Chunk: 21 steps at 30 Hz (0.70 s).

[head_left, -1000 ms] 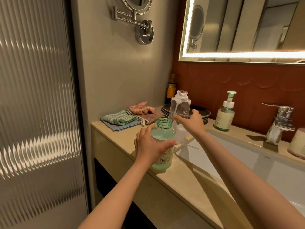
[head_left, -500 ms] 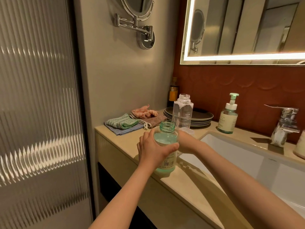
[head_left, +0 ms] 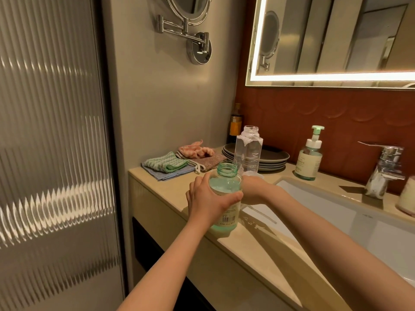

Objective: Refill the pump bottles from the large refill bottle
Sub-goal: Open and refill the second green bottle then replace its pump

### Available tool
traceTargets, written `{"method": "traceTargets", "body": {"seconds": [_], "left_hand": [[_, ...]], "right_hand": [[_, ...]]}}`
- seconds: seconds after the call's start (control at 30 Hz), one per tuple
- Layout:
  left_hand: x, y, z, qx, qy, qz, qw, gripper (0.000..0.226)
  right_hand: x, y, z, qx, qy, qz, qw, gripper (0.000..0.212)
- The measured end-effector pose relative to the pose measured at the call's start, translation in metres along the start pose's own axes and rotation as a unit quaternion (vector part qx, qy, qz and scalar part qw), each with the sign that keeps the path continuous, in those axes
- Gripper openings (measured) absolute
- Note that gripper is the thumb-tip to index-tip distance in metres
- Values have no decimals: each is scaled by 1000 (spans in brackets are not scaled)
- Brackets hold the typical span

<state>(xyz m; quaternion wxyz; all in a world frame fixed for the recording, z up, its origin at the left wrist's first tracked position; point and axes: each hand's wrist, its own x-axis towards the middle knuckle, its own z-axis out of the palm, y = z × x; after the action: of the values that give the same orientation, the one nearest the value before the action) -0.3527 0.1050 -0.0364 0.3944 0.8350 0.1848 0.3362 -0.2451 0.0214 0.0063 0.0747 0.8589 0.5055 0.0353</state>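
Head view, A: where is the open green-tinted bottle [head_left: 226, 182] being held?

B: It is being stood upright on the stone countertop [head_left: 170, 187], just beside the sink basin [head_left: 336, 212], at the basin's near left corner. It is being gripped round the middle by the left hand [head_left: 208, 198], with the fingers wrapped behind and the thumb laid across the front.

A: And the right hand [head_left: 253, 189]?

B: It is being hidden largely behind that bottle, close to the basin's left rim. Whether anything is being pinched cannot be told.

A: How is the bottle being judged to handle?

B: It is being taken as rigid clear plastic, mostly full of pale liquid, so fairly heavy and probably slippery if soap is being spilled. With the neck uncapped, a level hold round the waist is being favoured.

A: What is being shown around the basin?

B: A tall clear square bottle [head_left: 248, 151], uncapped, is being shown just beyond the basin's left corner, with stacked plates [head_left: 274, 160] and folded cloths [head_left: 166, 164] farther that way. A capped pump bottle [head_left: 310, 156] and a chrome tap [head_left: 386, 167] are being shown behind the basin, a lit mirror [head_left: 336, 41] above it, and a ribbed glass door [head_left: 49, 153] well to its left.
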Motion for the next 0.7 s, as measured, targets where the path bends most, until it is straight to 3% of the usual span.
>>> {"method": "traceTargets", "body": {"seconds": [0.23, 0.43, 0.57, 0.7], "left_hand": [[-1, 1, 0, -7, 4, -5, 1000, 90], [-2, 2, -1, -8, -1, -10, 1000, 89], [-3, 3, -2, -4, -9, -10, 1000, 101], [-3, 4, -3, -4, -4, -14, 1000, 93]], "right_hand": [[-11, 1, -3, -17, -33, -7, 999, 26], [-29, 15, -10, 103, -6, 8, 995, 32], [-49, 33, -35, 206, 70, 12, 976, 23], [-65, 33, -74, 340, 194, 5, 920, 21]]}}
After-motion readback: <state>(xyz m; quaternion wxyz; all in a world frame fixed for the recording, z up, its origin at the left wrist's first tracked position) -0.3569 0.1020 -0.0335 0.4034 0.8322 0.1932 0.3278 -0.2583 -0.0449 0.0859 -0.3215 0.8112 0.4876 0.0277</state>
